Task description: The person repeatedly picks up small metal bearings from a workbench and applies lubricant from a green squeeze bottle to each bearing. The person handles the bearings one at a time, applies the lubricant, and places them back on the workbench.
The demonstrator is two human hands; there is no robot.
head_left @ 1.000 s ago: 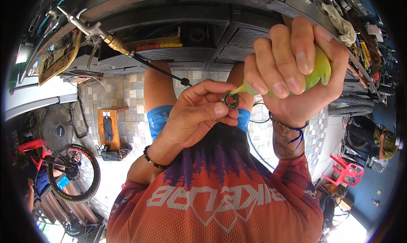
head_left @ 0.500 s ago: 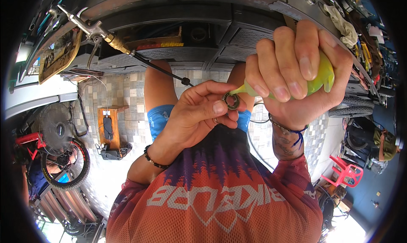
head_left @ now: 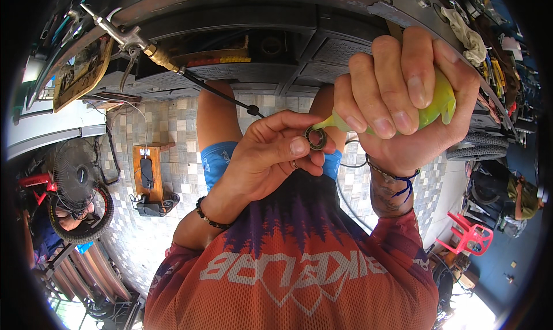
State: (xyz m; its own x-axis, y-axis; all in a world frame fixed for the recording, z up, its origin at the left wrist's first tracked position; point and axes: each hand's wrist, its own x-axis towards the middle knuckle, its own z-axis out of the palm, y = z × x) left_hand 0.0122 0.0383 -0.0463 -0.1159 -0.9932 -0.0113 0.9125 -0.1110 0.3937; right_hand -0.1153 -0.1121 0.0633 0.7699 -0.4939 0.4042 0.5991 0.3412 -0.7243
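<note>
Between the thumb and fingers of my left hand point(head_left: 268, 148) is a small ring-shaped bearing point(head_left: 316, 138), its open face turned up toward me. My right hand point(head_left: 403, 88) wraps round a yellow-green squeeze bottle point(head_left: 435, 102), tipped on its side. The bottle's narrow nozzle point(head_left: 325, 122) points left and meets the upper edge of the bearing, close to my left fingertips. Whether anything comes out of the nozzle is too small to tell. Most of the bottle is hidden behind my right fingers.
Ahead runs a dark workbench point(head_left: 247, 22) with drawers. An air blow gun point(head_left: 129, 39) on a black hose hangs at the left. A fan point(head_left: 76, 174), a bicycle wheel point(head_left: 83, 215) and a person's hand point(head_left: 72, 222) are at far left; a pink chair point(head_left: 469, 235) stands right.
My hands, the bearing and the bottle stay almost still. At far left the bicycle wheel has shifted up and left, and another person's hand now shows at it.
</note>
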